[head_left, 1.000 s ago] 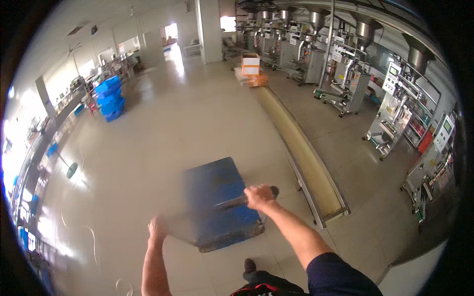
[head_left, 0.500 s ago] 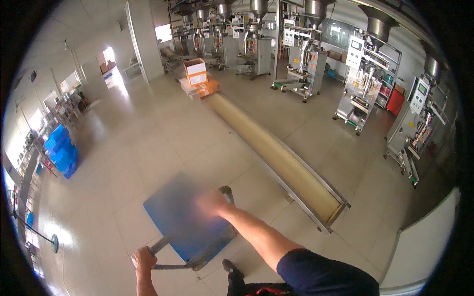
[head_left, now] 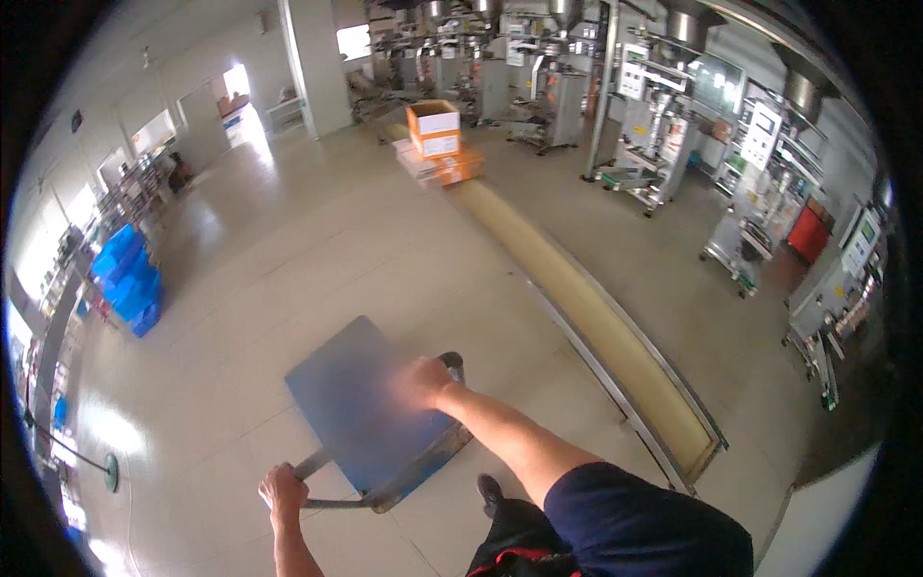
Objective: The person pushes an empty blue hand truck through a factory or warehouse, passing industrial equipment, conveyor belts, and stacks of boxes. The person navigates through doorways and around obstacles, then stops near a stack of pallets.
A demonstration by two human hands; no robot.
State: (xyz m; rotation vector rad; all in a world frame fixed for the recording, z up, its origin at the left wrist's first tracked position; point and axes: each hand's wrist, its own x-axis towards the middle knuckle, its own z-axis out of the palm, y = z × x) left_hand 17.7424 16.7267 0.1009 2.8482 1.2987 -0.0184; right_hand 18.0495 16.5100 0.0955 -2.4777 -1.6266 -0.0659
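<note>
A platform trolley with a blue deck [head_left: 351, 361] stands on the floor in front of me, its grey tubular handle [head_left: 332, 503] toward my body. My left hand [head_left: 284, 488] is closed around the left end of that handle. Near the handle's right end, my right hand [head_left: 423, 383] rests on the bar with its fingers curled in; a hazy patch smears the fingertips and part of the deck. No load shows on the visible part of the deck.
A long, low cream conveyor [head_left: 586, 313] with metal rails runs along my right. Orange and white cartons [head_left: 437, 144] are stacked at its far end. Blue crates [head_left: 130, 279] stand at the left. Packing machines [head_left: 654, 130] with steel hoppers line the right and back.
The room has shifted rightward in view, and the conveyor's near end has come closer and lower. Both hands keep their places on the trolley handle.
</note>
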